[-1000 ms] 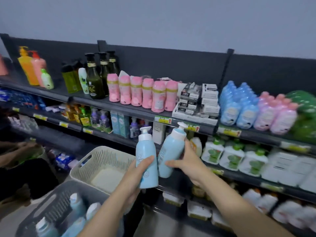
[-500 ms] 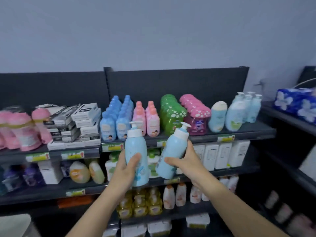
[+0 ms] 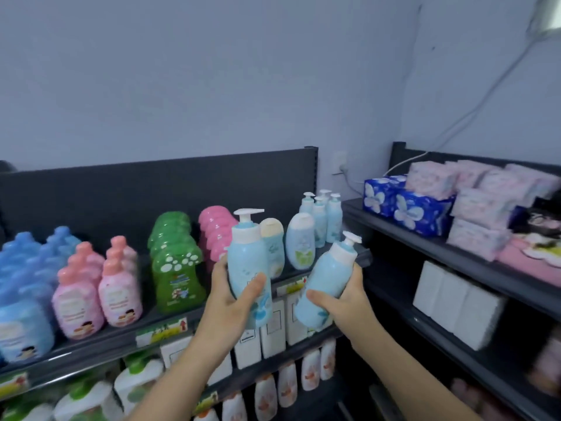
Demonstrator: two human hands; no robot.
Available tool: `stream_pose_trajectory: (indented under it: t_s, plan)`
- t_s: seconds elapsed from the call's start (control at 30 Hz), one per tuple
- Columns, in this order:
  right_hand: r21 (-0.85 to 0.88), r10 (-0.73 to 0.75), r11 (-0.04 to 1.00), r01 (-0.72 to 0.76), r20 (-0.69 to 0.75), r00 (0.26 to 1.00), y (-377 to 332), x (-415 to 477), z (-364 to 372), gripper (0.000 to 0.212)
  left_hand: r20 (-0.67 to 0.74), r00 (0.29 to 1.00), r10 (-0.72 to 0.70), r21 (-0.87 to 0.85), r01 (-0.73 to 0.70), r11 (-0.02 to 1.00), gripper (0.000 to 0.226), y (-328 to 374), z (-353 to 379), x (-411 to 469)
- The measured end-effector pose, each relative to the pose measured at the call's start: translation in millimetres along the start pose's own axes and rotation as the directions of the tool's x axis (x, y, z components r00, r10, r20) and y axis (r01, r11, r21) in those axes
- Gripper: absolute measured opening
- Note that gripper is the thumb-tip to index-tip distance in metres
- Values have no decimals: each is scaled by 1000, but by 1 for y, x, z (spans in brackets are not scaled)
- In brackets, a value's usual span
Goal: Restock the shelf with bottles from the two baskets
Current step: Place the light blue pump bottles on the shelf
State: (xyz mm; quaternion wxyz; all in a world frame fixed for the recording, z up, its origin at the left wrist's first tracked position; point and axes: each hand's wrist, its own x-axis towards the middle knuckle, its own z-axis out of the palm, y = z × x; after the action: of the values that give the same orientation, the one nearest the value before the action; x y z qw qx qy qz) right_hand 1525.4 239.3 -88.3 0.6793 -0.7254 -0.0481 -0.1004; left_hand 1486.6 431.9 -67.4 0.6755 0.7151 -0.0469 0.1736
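Head view: left hand (image 3: 229,303) curled round upright bottle (image 3: 247,256), right hand (image 3: 347,299), seemingly likewise, round tilted bottle (image 3: 327,276).

Pale blue pump bottles (image 3: 246,259) with white tops, white-spotted green bottles (image 3: 177,276), blue flowered packs (image 3: 408,211)

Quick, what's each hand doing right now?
Left hand: holding the upright blue pump bottle.
Right hand: holding the tilted blue pump bottle.
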Motion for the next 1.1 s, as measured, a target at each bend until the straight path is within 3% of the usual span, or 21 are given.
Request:
stream_pose_trajectory:
  t_s: [0.23,0.6,0.83,1.1]
  plan:
    - [-91,-27,996,12,-163,986,8,74,-41,79,119,988,102,4,-103,995,55,-4,51,89]
    - [-234,-31,971,-51,-337,941,54,184,-72,96,188,976,111,-83,-96,992,45,-3,105,188]
    - [-383,-69,923,-26,-233,970,76,250,-88,91,193,973,123,-36,-118,992,46,-12,153,215]
    - [-475,-94,877,75,-17,995,113,306,-107,81,44,992,118,57,-121,991,49,-28,217,230]
